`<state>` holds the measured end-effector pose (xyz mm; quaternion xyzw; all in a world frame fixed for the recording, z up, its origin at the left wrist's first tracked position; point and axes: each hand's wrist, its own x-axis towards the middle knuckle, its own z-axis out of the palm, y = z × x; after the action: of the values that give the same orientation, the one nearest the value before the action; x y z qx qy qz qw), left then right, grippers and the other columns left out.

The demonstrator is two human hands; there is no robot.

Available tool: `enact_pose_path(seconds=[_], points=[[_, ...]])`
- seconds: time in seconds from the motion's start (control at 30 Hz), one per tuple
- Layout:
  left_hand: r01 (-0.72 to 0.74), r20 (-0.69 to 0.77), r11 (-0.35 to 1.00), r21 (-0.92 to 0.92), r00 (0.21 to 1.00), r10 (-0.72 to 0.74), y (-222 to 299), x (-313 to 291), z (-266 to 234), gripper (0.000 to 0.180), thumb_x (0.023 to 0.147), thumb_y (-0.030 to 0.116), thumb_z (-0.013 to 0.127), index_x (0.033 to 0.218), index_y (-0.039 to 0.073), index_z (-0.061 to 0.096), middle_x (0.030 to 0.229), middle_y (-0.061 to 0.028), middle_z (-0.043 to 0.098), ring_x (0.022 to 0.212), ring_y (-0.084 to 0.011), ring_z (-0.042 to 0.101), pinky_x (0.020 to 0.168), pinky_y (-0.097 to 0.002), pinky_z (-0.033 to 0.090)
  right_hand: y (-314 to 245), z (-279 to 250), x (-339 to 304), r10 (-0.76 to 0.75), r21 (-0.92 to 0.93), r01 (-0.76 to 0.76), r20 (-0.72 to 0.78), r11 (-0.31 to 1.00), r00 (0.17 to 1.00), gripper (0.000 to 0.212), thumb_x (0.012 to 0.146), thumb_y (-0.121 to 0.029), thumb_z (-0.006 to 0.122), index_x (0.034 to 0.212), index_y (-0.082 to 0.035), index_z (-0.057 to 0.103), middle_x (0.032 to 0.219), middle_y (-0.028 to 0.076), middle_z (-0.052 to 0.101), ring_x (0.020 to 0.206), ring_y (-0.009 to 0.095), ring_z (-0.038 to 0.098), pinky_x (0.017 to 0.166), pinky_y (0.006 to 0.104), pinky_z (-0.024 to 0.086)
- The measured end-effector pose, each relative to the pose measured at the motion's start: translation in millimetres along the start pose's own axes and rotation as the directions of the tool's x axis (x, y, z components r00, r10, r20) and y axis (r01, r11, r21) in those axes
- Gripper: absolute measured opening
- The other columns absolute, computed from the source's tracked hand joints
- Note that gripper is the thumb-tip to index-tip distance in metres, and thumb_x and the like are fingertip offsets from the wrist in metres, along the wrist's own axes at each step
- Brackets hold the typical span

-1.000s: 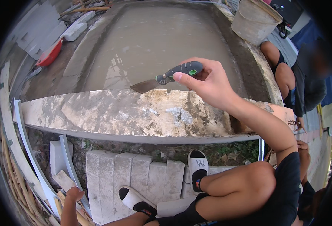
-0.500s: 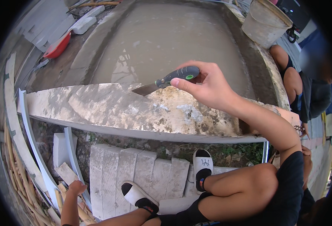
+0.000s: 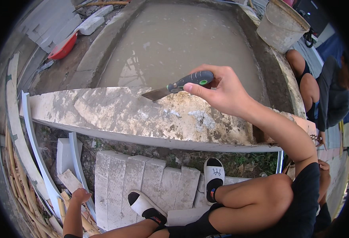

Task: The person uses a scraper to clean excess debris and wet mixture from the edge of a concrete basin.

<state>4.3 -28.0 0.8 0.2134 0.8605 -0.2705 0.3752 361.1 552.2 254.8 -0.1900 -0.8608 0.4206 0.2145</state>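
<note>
My right hand [image 3: 226, 90] is closed round the dark, green-trimmed handle of a putty knife [image 3: 158, 93]. Its flat metal blade points left and rests at a low tilt on the mottled top of a low wall [image 3: 115, 105]. Pale scuffed patches and grey smears mark that surface beside the blade. Down at the lower left, my left hand [image 3: 81, 195] is curled beside a short flat offcut [image 3: 70, 180]; whether anything is in its fingers is hidden.
Behind the wall lies a basin of murky water [image 3: 182, 35]. A dirty bucket [image 3: 282, 25] stands on its right rim, near a crouching person [image 3: 333, 91]. Bent strips [image 3: 31, 135] and sticks [image 3: 18, 174] crowd the left. Pale blocks [image 3: 138, 178] lie under my feet. A red bowl [image 3: 63, 47] sits far left.
The view has shifted slightly. The putty knife stays in my right hand with its blade at nearly the same spot on the wall. My left hand has hardly moved.
</note>
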Motion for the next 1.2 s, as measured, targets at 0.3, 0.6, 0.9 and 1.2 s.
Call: enact_pose_path(seconds=[0.3, 0.6, 0.9, 1.2], points=[[0.004, 0.017, 1.0, -0.006, 1.0, -0.004, 0, 2, -1, 0.04, 0.085, 0.046, 0.061, 0.102, 0.013, 0.077, 0.109, -0.0119, 0.073, 0.108, -0.0308, 0.067, 0.098, -0.0412, 0.051, 2, -1, 1, 0.001, 0.022, -0.001, -0.001, 1.0, 1.0, 0.03, 0.089, -0.025, 0.077, 0.097, 0.004, 0.07, 0.073, 0.003, 0.064, 0.065, 0.007, 0.055, 0.056, 0.0254, 0.046], [-0.003, -0.092, 0.999, 0.044, 0.996, 0.007, -5, 0, 6, 0.034, 0.083, 0.041, 0.06, 0.095, 0.013, 0.076, 0.084, -0.0016, 0.076, 0.096, -0.0225, 0.071, 0.092, -0.036, 0.054, -20, -19, 2, 0.131, -0.306, -0.082, 0.145, 0.949, 0.981, 0.03, 0.088, -0.024, 0.074, 0.096, 0.005, 0.07, 0.065, 0.012, 0.064, 0.059, 0.018, 0.061, 0.057, 0.0322, 0.049], [0.001, -0.001, 1.0, 0.005, 1.0, -0.001, 3, -4, -4, 0.042, 0.087, 0.048, 0.062, 0.104, 0.013, 0.076, 0.109, -0.012, 0.073, 0.108, -0.0311, 0.067, 0.097, -0.0412, 0.051, -3, -24, -6, 0.076, -0.421, 0.07, 0.32, 0.905, 0.944, 0.031, 0.095, -0.025, 0.061, 0.108, 0.003, 0.067, 0.071, 0.022, 0.066, 0.064, 0.037, 0.065, 0.063, 0.0445, 0.051], [-0.009, 0.013, 1.0, 0.004, 1.0, 0.009, -3, 4, 1, 0.042, 0.086, 0.048, 0.062, 0.102, 0.012, 0.076, 0.11, -0.0127, 0.072, 0.109, -0.0311, 0.066, 0.097, -0.0412, 0.051, -12, -24, -8, -0.045, -0.371, 0.129, 0.228, 0.919, 0.973, 0.029, 0.096, -0.024, 0.061, 0.107, 0.002, 0.066, 0.068, 0.022, 0.065, 0.059, 0.037, 0.064, 0.059, 0.0447, 0.05]])
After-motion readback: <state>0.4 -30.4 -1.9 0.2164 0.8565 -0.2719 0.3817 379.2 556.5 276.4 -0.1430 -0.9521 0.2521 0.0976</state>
